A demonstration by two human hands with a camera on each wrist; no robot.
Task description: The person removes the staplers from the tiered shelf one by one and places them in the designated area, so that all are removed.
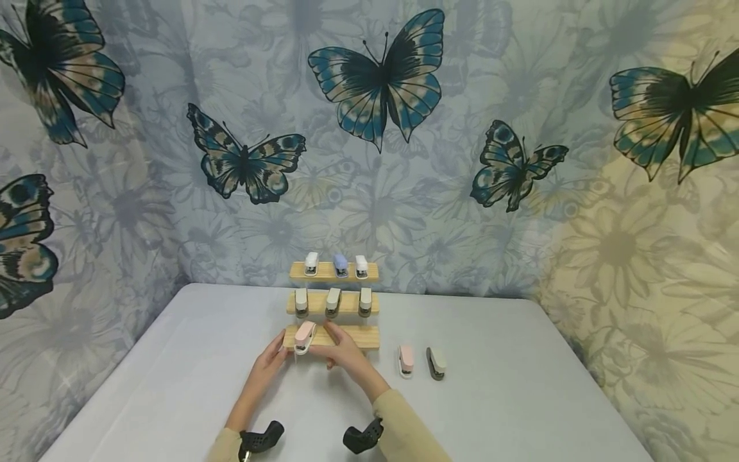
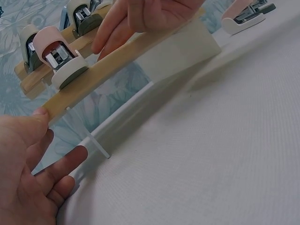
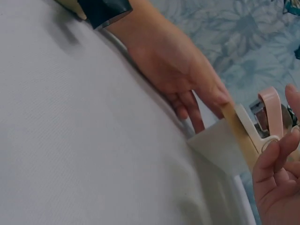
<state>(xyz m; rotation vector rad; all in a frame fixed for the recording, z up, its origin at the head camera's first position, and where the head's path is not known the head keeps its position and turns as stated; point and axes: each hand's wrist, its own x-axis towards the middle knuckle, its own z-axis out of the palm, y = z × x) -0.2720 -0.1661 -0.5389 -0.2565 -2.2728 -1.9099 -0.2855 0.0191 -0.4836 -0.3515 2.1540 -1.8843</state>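
**Between my two hands: the pink stapler on the lowest shelf**

Ahead of both my hands the white table (image 1: 496, 410) runs back to a butterfly cloth (image 1: 375, 160), and on it stands the stepped rack (image 1: 333, 301) with three wooden shelves, one behind and above the other. The lowest shelf (image 1: 346, 335) is the one I am working at; its long axis runs across me, left to right, from one hand to the other.

My left hand (image 1: 271, 360) is at that shelf's left end. Its thumb tip presses against the end of the wood (image 2: 65, 101), and the other fingers (image 2: 61, 164) lie loosely spread below, gripping nothing.

My right hand (image 1: 342, 350) reaches up from the near side, just right of the pink stapler (image 1: 303, 335). From the right wrist, its fingertips (image 3: 276, 145) touch the stapler's white base; they are straight enough that I read this as touching, not a pinch, though the thumb is hard to make out.

The stapler sits on the left part of the lowest shelf, its long axis pointing from the cloth toward me, across the shelf's length. It lies between the hands, with the right fingertips on it and the left thumb just beside.

Well off to the right of my right hand, two more staplers lie on the table: a pink one (image 1: 407, 360) and a grey one (image 1: 436, 363).
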